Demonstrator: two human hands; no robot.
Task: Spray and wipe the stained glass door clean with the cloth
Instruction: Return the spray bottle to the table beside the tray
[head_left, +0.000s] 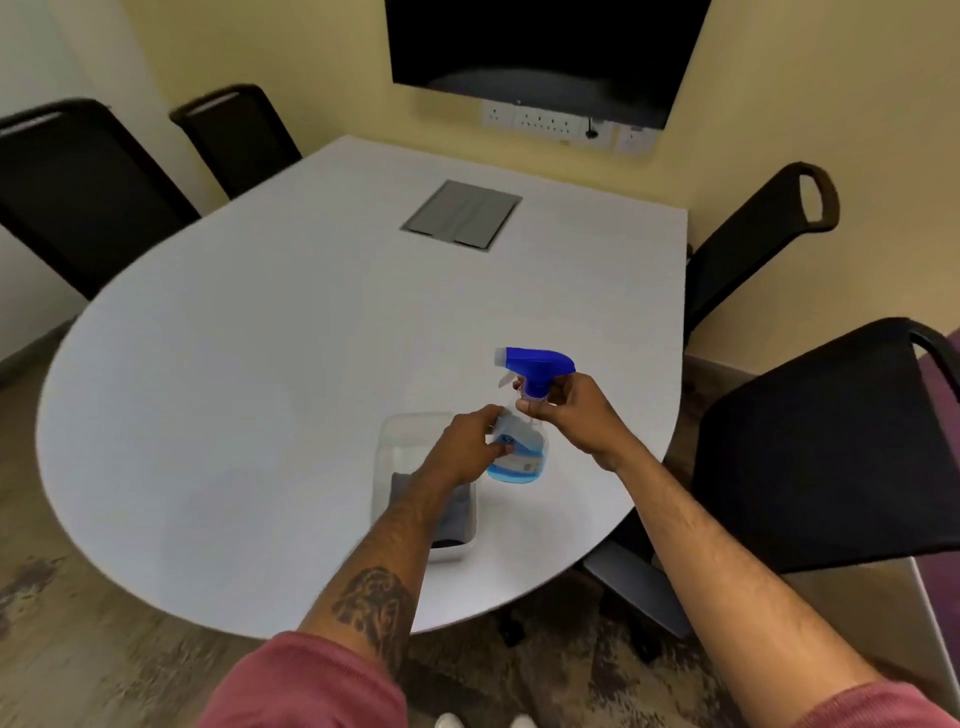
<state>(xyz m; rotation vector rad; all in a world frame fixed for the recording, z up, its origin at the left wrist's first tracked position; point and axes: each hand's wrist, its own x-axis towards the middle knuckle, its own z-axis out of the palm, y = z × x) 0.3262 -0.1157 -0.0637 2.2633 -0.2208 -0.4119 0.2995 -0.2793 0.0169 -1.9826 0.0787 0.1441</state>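
Note:
A clear spray bottle (522, 457) with a blue trigger head and a little blue liquid at the bottom is held upright just above the white table (260, 364). My right hand (569, 410) grips its neck under the blue head. My left hand (467, 444) holds the bottle's body from the left. A grey cloth (457, 519) lies in a clear plastic tray (405, 431) on the table, partly hidden under my left forearm. No glass door is in view.
Black chairs stand around the table: two at the far left (83, 192), two at the right (831, 447). A grey cable hatch (462, 214) is set in the tabletop. A dark screen (545, 47) and wall sockets hang on the far wall.

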